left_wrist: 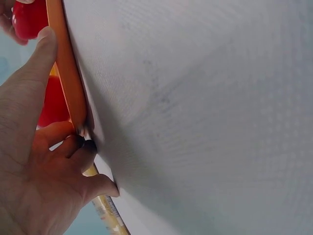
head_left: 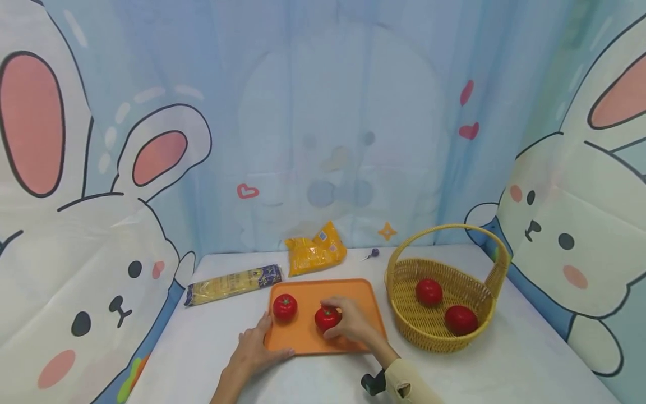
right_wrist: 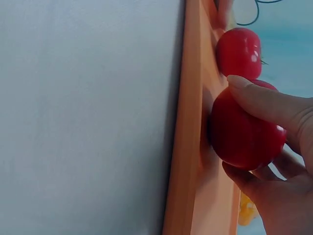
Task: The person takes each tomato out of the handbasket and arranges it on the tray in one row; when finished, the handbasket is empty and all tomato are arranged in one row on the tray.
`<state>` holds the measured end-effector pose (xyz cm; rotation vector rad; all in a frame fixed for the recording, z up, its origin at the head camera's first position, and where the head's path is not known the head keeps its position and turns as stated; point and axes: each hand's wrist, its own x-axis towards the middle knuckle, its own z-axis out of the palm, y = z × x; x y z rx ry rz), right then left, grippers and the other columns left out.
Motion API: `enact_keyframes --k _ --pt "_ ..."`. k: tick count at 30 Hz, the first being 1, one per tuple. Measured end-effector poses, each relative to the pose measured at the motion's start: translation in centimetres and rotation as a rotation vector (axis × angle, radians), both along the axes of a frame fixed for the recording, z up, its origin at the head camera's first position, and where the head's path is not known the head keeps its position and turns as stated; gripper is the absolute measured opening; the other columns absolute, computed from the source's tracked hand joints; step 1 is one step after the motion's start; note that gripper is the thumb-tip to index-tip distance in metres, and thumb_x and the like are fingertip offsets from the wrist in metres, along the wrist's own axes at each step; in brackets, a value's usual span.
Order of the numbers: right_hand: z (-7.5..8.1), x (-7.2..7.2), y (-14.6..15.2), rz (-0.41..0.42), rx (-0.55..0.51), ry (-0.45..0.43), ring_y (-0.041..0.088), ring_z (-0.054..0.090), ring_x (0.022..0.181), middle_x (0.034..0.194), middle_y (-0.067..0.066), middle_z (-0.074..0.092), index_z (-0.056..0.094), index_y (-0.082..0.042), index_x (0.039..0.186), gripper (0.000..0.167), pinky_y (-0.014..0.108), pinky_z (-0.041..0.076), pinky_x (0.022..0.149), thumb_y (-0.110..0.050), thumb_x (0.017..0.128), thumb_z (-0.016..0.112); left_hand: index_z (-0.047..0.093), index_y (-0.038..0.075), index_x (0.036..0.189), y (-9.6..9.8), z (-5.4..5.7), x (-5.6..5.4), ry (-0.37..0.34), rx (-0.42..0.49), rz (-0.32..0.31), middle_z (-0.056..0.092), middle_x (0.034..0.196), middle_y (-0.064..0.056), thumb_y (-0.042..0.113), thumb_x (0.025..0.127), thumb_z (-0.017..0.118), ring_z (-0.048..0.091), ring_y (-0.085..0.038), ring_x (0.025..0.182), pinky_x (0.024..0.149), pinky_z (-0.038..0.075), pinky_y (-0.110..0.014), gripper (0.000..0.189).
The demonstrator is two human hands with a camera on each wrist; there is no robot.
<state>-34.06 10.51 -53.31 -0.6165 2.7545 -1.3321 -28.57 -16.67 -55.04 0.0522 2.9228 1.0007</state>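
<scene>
My right hand (head_left: 349, 321) grips a red tomato (head_left: 327, 318) over the middle of the orange tray (head_left: 308, 345). In the right wrist view its thumb (right_wrist: 259, 100) lies across one side of the tomato and the fingers curl round the other. A second tomato (head_left: 285, 307) with a green stem top sits in the tray's left part. My left hand (head_left: 254, 349) holds the tray at its front left corner. Its thumb (left_wrist: 43, 51) rests along the front rim in the left wrist view, and its fingers are bent at the left side.
A yellow wicker basket (head_left: 439, 343) with an arched handle stands right of the tray, holding two red fruits (head_left: 429, 292). Behind the tray lie a long pack of noodles (head_left: 234, 284) and an orange bag (head_left: 315, 251). A small dark object (head_left: 374, 253) lies near the curtain.
</scene>
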Motion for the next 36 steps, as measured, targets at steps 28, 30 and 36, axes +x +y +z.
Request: enact_keyframes --k 28,30,36 --pt "-1.4 -2.6 -4.9 -0.192 -0.115 -0.045 0.045 0.060 0.131 0.138 0.022 0.067 0.065 -0.001 0.140 0.078 0.063 0.051 0.113 0.001 0.070 0.100 0.045 0.001 0.163 0.0 0.0 -0.1 0.013 -0.016 -0.003 0.050 0.162 -0.023 0.060 0.077 0.094 0.052 -0.054 0.139 0.114 0.043 -0.075 0.115" --pt "-1.3 -2.6 -5.0 -0.200 -0.116 -0.058 0.045 0.060 0.131 0.138 0.022 0.067 0.065 -0.001 0.140 0.077 0.063 0.052 0.112 0.001 0.070 0.100 0.045 0.002 0.163 0.0 0.0 0.0 0.013 -0.009 0.000 0.051 0.162 -0.023 0.059 0.076 0.094 0.053 -0.054 0.138 0.113 0.044 -0.075 0.115" --pt "-1.3 -2.9 -5.2 -0.219 -0.130 -0.092 0.045 0.058 0.133 0.141 0.023 0.065 0.065 -0.002 0.142 0.078 0.062 0.051 0.113 0.000 0.072 0.099 0.044 0.003 0.163 0.0 0.0 0.0 -0.008 0.008 0.010 0.051 0.162 -0.024 0.059 0.077 0.094 0.048 -0.057 0.142 0.113 0.041 -0.077 0.115"
